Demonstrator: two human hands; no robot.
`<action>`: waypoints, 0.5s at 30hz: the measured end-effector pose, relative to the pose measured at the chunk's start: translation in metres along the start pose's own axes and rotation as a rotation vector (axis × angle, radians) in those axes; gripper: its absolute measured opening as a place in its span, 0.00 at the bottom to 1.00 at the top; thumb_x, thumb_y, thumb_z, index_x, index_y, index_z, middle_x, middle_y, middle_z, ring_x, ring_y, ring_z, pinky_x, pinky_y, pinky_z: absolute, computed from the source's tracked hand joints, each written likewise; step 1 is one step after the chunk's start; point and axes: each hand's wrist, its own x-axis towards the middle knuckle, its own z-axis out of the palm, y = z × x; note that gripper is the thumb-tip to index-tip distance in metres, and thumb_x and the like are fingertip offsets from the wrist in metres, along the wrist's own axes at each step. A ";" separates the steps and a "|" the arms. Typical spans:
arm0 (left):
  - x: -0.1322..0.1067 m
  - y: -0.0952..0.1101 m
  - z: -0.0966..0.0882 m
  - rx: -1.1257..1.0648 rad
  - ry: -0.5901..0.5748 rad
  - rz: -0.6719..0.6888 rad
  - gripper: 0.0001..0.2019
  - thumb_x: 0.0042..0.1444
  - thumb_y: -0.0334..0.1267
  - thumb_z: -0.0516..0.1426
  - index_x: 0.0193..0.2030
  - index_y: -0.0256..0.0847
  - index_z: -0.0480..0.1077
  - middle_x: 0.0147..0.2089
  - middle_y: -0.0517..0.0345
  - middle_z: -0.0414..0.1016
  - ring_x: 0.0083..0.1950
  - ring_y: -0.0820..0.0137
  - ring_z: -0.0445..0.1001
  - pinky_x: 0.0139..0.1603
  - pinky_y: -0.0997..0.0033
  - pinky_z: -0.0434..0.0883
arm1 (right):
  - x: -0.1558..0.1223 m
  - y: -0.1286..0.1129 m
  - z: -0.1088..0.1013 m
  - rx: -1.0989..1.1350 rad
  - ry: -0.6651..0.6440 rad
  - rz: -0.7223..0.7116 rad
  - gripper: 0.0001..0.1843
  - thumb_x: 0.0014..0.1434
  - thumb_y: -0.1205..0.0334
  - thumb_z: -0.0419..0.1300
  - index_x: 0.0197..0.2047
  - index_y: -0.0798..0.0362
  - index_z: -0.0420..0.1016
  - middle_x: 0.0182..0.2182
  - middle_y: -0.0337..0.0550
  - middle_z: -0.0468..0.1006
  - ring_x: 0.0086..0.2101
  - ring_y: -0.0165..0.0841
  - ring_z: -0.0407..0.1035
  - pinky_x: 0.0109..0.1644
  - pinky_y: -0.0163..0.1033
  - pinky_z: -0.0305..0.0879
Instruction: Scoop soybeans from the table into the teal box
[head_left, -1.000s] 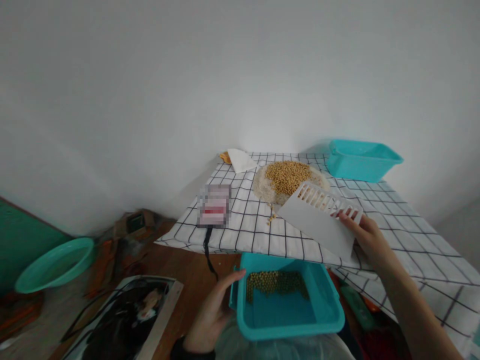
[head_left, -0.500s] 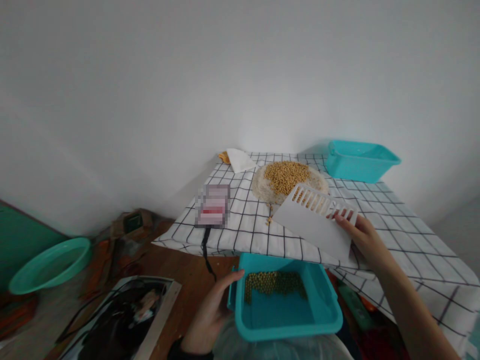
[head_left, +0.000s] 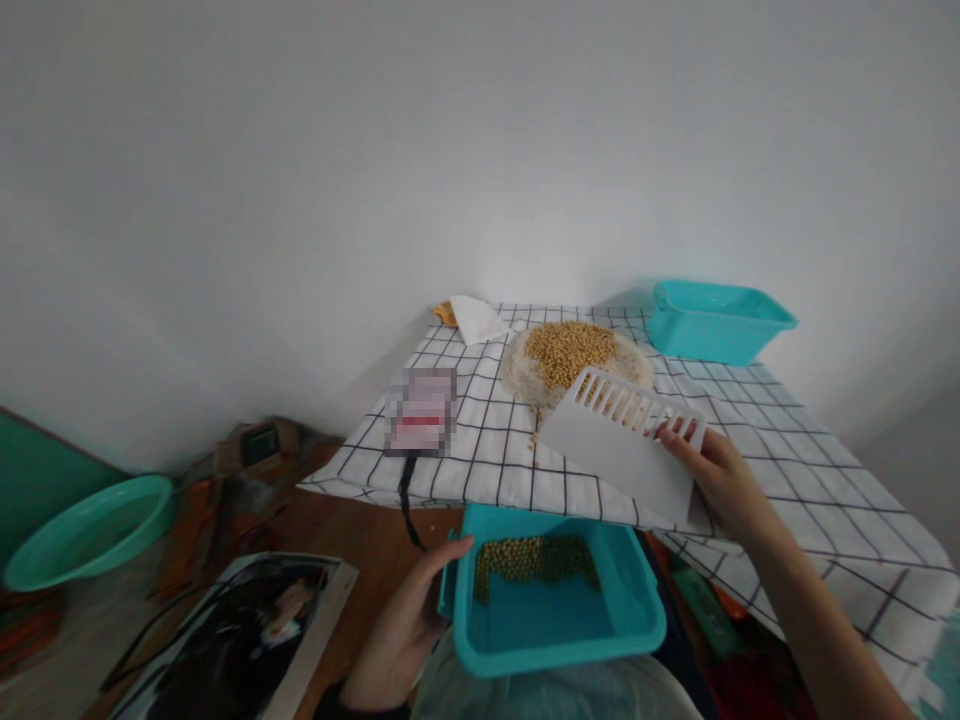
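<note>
My right hand (head_left: 714, 478) grips the corner of a white plastic scraper with a slotted top edge (head_left: 619, 440), tilted on the checked tablecloth (head_left: 780, 455) just below a pile of yellow beans (head_left: 571, 352) heaped on white grains. A few loose beans (head_left: 535, 438) lie by the scraper's left corner. My left hand (head_left: 397, 630) holds the left rim of a teal tub (head_left: 551, 598) below the table edge, on my lap; several beans lie in its far end.
A second teal tub (head_left: 712, 320) stands at the back right of the table. A blurred pink card (head_left: 421, 410) with a black strap and a folded white paper (head_left: 478, 318) lie on the cloth. A green basin (head_left: 82, 530) and a picture (head_left: 240, 640) are on the floor.
The view has drifted slightly, so everything sits a little further left. The scraper and both hands keep about the same places relative to the table.
</note>
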 end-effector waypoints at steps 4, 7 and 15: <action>-0.006 0.004 0.005 0.017 -0.024 -0.042 0.03 0.42 0.37 0.66 0.24 0.42 0.80 0.34 0.48 0.85 0.46 0.53 0.79 0.46 0.61 0.75 | 0.002 -0.002 0.004 -0.031 0.035 0.000 0.21 0.56 0.44 0.60 0.40 0.54 0.77 0.34 0.46 0.81 0.31 0.40 0.72 0.29 0.38 0.66; -0.011 0.010 0.012 0.012 -0.043 -0.079 0.04 0.42 0.39 0.66 0.23 0.42 0.79 0.34 0.46 0.85 0.50 0.51 0.78 0.52 0.58 0.73 | 0.004 -0.002 0.008 -0.014 0.050 0.005 0.21 0.55 0.44 0.61 0.38 0.55 0.78 0.32 0.46 0.81 0.29 0.39 0.72 0.27 0.37 0.64; -0.007 0.002 0.001 0.088 -0.026 0.044 0.02 0.43 0.36 0.65 0.26 0.44 0.80 0.33 0.54 0.86 0.54 0.50 0.76 0.52 0.59 0.73 | 0.013 -0.009 0.019 0.023 -0.015 -0.051 0.20 0.56 0.46 0.60 0.40 0.55 0.78 0.37 0.46 0.81 0.35 0.40 0.73 0.35 0.39 0.67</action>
